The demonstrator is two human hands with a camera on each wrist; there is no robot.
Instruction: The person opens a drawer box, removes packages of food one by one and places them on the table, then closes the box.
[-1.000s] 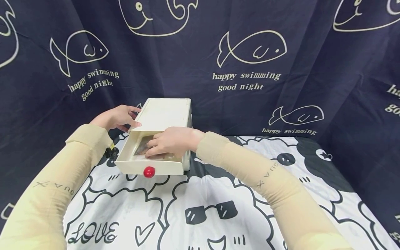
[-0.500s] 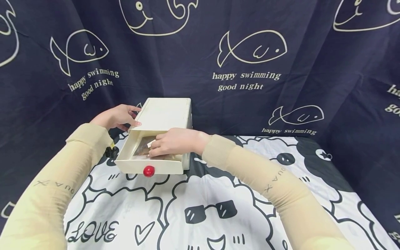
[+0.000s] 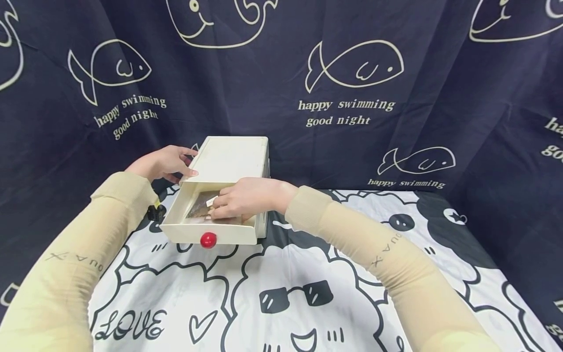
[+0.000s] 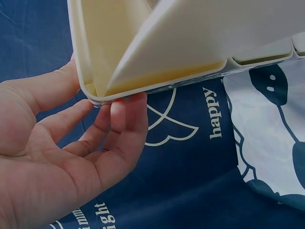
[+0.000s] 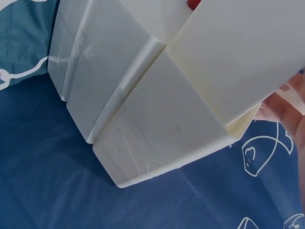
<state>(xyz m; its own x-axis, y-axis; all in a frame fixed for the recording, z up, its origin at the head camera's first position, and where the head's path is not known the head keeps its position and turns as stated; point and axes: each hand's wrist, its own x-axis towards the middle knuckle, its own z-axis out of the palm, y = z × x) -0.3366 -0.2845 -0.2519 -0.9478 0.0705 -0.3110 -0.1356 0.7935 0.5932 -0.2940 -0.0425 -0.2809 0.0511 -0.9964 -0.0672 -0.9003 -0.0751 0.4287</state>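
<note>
A white drawer unit [image 3: 229, 159] stands against the dark backdrop, its top drawer [image 3: 189, 234] pulled out. My left hand [image 3: 169, 164] holds the unit's left edge, thumb on top; in the left wrist view, its curled fingers [image 4: 128, 129] press the side. Inside the drawer lies a clear plastic packet [image 3: 198, 211] with brownish contents and a small white label. The fingers of my right hand [image 3: 252, 198] bend down over the packet's right part. Its thumb and fingertips are mostly hidden, so whether it pinches the packet is unclear. A red round knob [image 3: 208, 240] sits on the drawer front.
A white cloth with black sheep drawings [image 3: 290, 266] covers the table. Behind it hangs a navy curtain with fish prints [image 3: 352, 156]. Lower tiers of the unit [image 4: 267, 52] show in the left wrist view. A small black object [image 3: 156, 213] is by my left wrist.
My right hand has drawn slightly right, and its spread fingers have come closer together, uncovering the packet's white label. My left hand stays on the unit.
</note>
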